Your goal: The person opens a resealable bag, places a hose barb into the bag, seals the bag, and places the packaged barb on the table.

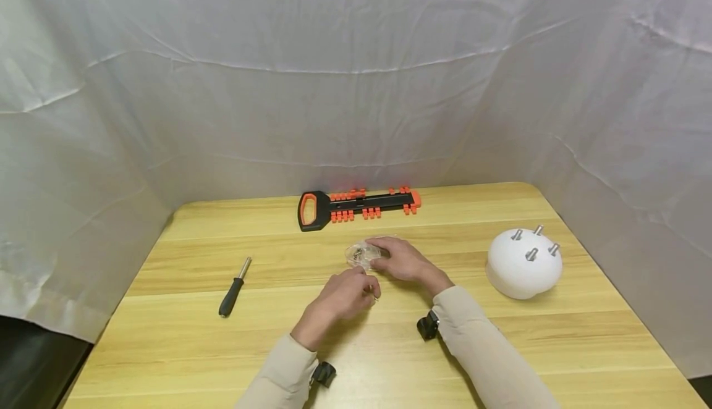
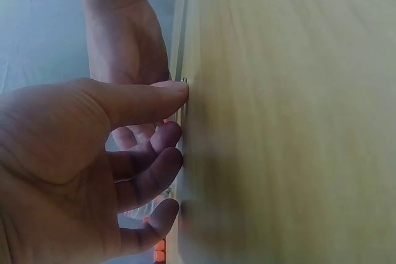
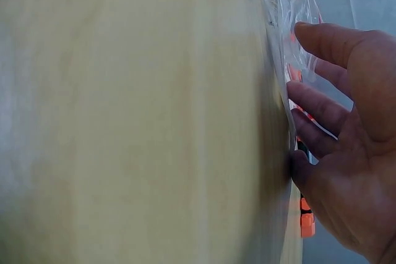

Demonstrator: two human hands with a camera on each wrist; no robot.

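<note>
A clear plastic bag (image 1: 356,254) with small metal pieces inside lies near the middle of the table. My right hand (image 1: 403,259) rests over its right side, thumb and fingers spread apart; in the right wrist view the crinkled bag (image 3: 303,20) shows beyond the thumb tip. Just in front of the bag, my left hand (image 1: 347,295) pinches a small shiny metal piece (image 1: 376,299) between thumb and forefinger, low over the wood. The left wrist view shows only a sliver of this piece (image 2: 184,80) at the thumb tip; its exact kind is hidden.
A screwdriver-like tool with a black handle (image 1: 230,298) lies at the left. Toward the back is a black and orange handled rack (image 1: 367,203) with clips. A round white stool-like object (image 1: 523,270) with several metal pegs stands at the right. Grey curtains enclose the wooden table (image 1: 183,335).
</note>
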